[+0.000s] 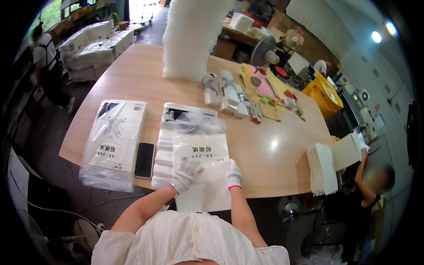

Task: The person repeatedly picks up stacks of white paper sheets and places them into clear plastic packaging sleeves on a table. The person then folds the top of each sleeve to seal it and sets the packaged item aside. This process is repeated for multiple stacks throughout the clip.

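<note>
In front of me lies a printed clear plastic bag [201, 145] with a pencil drawing, on a pile of similar bags [164, 152]. White paper [198, 196] reaches from the bag's near end toward my body, over the table edge. My right hand [234, 175], in a white glove with a red cuff, is closed at the right edge of the bag and paper; which layer it grips is hard to see. My left hand [187, 175], also gloved, is over the paper's left side, its fingers smeared by motion. A black phone [145, 160] lies left of the bags.
A stack of filled packs [114, 141] lies at left. A tall white stack [190, 39] stands at the far side, near wrapped white bundles [227, 92] and cluttered brown paper [265, 95]. At right a person [371, 187] handles white sheets beside a paper stack [320, 170]. Another person [46, 66] stands at far left.
</note>
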The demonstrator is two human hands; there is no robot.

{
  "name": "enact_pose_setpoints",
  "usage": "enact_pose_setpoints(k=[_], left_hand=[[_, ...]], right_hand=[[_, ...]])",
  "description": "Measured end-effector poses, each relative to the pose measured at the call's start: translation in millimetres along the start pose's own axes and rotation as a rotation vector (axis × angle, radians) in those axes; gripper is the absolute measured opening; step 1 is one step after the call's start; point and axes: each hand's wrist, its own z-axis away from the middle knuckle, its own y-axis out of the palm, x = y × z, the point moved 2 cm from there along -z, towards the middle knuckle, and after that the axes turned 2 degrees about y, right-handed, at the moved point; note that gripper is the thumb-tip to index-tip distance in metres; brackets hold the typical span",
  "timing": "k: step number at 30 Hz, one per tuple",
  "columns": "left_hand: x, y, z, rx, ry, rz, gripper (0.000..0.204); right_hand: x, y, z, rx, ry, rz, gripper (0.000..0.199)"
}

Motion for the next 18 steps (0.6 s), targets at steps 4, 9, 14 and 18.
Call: enact_pose_setpoints(k=[4, 9, 14, 18], left_hand=[[42.6, 16.6, 19.5, -0.097, -1.252, 0.783, 0.037], [-8.6, -20.1, 83.2, 0.370, -0.863, 0.068, 0.033], [-89.2, -116.1, 80.2, 0.307, -0.902, 0.924, 0.034], [-104.0, -131.5, 69.1, 0.344, -0.895, 0.985, 0.029]], right_hand=[[-14.6, -5.8, 12.6, 0.065, -0.087, -0.070, 0.057], [-57.6, 4.2, 85.3, 0.158, -0.175, -0.299, 0.065], [-107.0, -27.7, 195.6, 0.168, -0.244, -0.371, 0.061], [-88.3, -42.8, 190.0, 0.248, -0.173, -0.301, 0.058]])
